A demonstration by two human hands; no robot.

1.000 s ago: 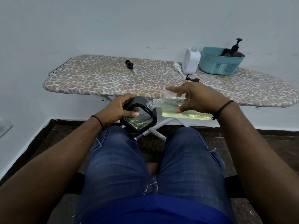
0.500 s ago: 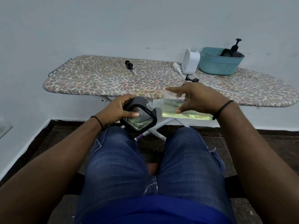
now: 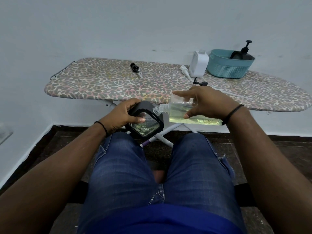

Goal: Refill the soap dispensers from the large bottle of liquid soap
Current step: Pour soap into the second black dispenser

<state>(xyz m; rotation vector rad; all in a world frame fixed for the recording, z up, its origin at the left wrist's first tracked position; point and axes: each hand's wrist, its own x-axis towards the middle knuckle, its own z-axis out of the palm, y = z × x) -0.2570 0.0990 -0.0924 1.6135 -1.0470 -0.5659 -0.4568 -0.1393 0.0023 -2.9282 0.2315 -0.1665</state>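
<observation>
Right hand (image 3: 209, 103) grips clear bottle (image 3: 189, 114), left hand (image 3: 120, 115) black dispenser (image 3: 145, 123), before leopard-print ironing board (image 3: 118, 81).

The board (image 3: 108, 85) wears a leopard print in grey, tan and pink. The basket (image 3: 228, 68) is teal, the jug (image 3: 198, 65) white. The bottle (image 3: 190, 114) is clear with yellow-green soap; the dispenser (image 3: 145, 123) is black. Jeans (image 3: 125, 168) are blue, walls (image 3: 118, 27) pale grey-blue.

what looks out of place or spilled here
No spill shows. Three pump heads lie loose on the ironing board: a black one, a white one beside the white dispenser, another black one.
</observation>
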